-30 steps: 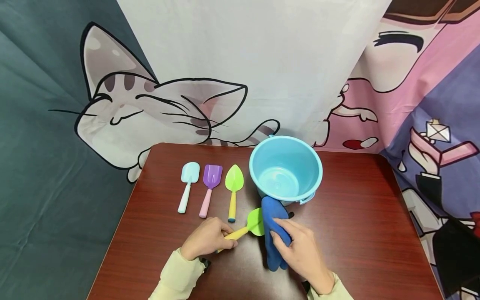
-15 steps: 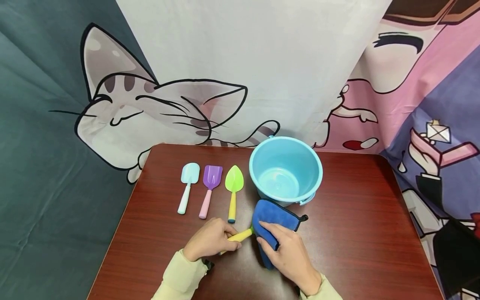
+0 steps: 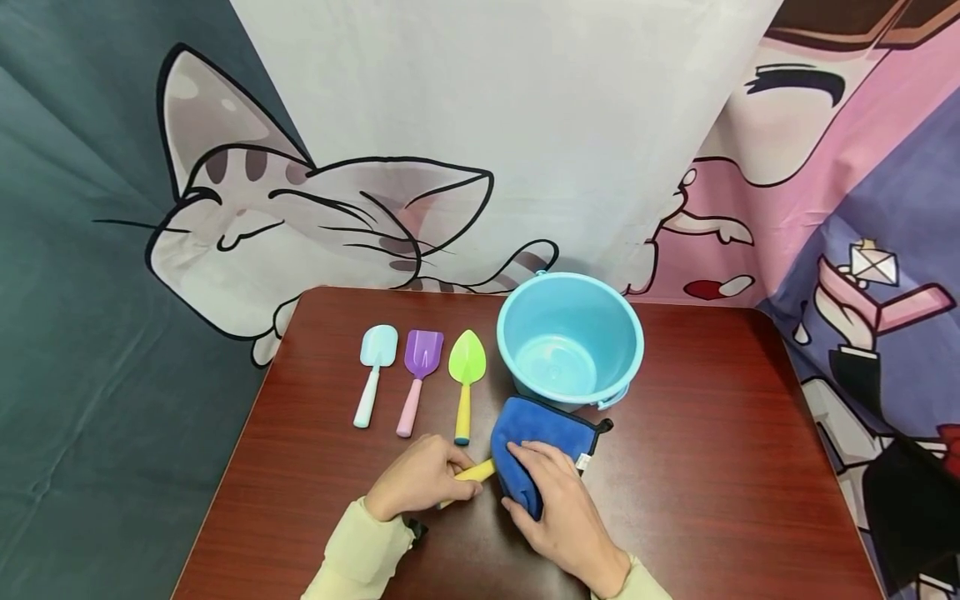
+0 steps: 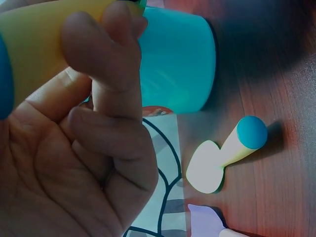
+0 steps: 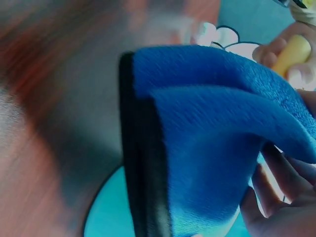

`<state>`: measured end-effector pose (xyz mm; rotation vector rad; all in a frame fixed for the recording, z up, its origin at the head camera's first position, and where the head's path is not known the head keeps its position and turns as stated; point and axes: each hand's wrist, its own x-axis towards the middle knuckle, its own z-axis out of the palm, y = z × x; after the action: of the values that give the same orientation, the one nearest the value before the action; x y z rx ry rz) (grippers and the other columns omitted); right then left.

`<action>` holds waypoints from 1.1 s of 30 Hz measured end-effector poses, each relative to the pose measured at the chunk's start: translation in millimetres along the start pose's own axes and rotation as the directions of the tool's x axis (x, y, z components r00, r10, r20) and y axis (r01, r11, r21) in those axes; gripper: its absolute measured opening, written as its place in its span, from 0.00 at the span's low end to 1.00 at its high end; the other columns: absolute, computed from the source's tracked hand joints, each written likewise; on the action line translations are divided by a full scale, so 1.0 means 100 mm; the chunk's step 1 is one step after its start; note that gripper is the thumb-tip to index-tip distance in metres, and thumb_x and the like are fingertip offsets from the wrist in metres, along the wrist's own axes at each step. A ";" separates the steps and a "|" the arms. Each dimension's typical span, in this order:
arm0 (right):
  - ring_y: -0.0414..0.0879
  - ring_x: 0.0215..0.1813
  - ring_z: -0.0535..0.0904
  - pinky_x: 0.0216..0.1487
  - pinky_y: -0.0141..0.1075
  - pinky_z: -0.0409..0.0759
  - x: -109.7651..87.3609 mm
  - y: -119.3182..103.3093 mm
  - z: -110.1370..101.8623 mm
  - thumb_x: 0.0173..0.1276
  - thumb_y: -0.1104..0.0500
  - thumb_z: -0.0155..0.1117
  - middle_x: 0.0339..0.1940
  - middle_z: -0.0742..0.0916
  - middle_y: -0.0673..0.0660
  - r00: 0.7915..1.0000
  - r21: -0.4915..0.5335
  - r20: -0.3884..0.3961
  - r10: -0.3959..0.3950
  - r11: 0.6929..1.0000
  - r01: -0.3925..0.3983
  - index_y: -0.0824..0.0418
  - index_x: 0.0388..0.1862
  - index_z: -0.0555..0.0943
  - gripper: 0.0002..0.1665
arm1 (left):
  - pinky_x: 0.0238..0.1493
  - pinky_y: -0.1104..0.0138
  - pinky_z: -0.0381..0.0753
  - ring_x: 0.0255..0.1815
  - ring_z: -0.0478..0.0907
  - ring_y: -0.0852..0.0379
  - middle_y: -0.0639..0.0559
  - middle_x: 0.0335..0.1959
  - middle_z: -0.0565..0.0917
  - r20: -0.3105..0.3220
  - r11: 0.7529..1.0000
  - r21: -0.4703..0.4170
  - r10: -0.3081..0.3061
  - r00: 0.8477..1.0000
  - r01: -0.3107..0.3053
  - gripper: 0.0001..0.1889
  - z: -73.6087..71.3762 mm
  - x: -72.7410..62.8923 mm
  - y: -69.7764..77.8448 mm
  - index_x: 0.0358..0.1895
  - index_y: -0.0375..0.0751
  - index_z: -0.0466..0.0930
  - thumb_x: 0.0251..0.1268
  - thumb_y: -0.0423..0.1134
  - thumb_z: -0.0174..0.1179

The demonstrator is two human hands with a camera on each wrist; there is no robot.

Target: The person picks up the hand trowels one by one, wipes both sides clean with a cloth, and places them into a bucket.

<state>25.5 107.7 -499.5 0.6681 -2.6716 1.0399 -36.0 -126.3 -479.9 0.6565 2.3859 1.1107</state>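
My left hand [image 3: 422, 477] grips the yellow handle of a small toy trowel [image 3: 477, 472]. In the left wrist view that handle, with its blue end cap, lies between the thumb and fingers. A folded blue cloth [image 3: 551, 427] with dark edging and a loop at one corner covers the trowel's blade, which is hidden. My right hand [image 3: 557, 515] holds the cloth around the blade, its fingers on top. Up close in the right wrist view, the fuzzy fabric [image 5: 207, 113] bends over in layers beside the fingers.
Behind the cloth stands a light blue bucket [image 3: 570, 312]. To its left lie a pale blue shovel [image 3: 378, 348], a purple shovel with a pink handle [image 3: 423, 354], and a green trowel with a yellow handle [image 3: 468, 358], side by side. The brown table [image 3: 720, 467] meets a printed curtain [image 3: 465, 83].
The right hand has moved left with the cloth, which now covers the green blade that showed a second ago. The cloth has spread and turned. The left hand has barely shifted.
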 end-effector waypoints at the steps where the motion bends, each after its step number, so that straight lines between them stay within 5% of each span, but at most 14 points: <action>1: 0.48 0.68 0.72 0.65 0.49 0.67 -0.01 0.00 0.01 0.56 0.53 0.77 0.64 0.81 0.49 1.000 0.004 0.007 -0.007 1.000 0.007 0.54 0.70 0.74 0.42 | 0.13 0.74 0.65 0.08 0.66 0.71 0.65 0.09 0.73 0.000 1.000 -0.002 0.004 1.000 -0.004 0.04 0.00 0.00 0.00 0.23 0.51 0.87 0.52 0.39 0.72; 9: 0.50 0.78 0.61 0.73 0.59 0.50 -0.08 0.02 0.07 0.59 0.52 0.74 0.76 0.71 0.49 0.995 -0.102 0.095 -0.010 0.995 0.020 0.53 0.76 0.68 0.46 | 0.12 0.73 0.65 0.08 0.66 0.70 0.62 0.09 0.74 -0.009 1.000 -0.022 0.000 1.000 0.000 0.04 0.01 -0.01 -0.02 0.24 0.50 0.88 0.52 0.39 0.72; 17: 0.48 0.78 0.62 0.74 0.58 0.50 -0.09 0.04 0.05 0.64 0.57 0.69 0.74 0.74 0.51 0.993 -0.129 0.100 0.059 0.991 -0.046 0.55 0.72 0.74 0.36 | 0.13 0.72 0.67 0.09 0.68 0.70 0.65 0.09 0.75 -0.011 0.999 -0.027 -0.020 1.000 0.020 0.04 0.03 -0.02 -0.03 0.24 0.52 0.88 0.52 0.41 0.72; 33: 0.54 0.75 0.67 0.72 0.59 0.57 -0.15 0.10 0.02 0.58 0.67 0.70 0.69 0.79 0.55 0.996 -0.198 0.036 0.085 0.977 -0.076 0.62 0.67 0.77 0.35 | 0.13 0.73 0.66 0.10 0.69 0.68 0.66 0.09 0.74 0.001 0.998 -0.034 -0.051 0.999 0.051 0.03 0.01 -0.06 -0.06 0.25 0.52 0.89 0.53 0.41 0.72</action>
<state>33.7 118.0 -511.6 0.5541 -2.8125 0.7730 -32.5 -132.7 -483.8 0.5812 2.3647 1.1274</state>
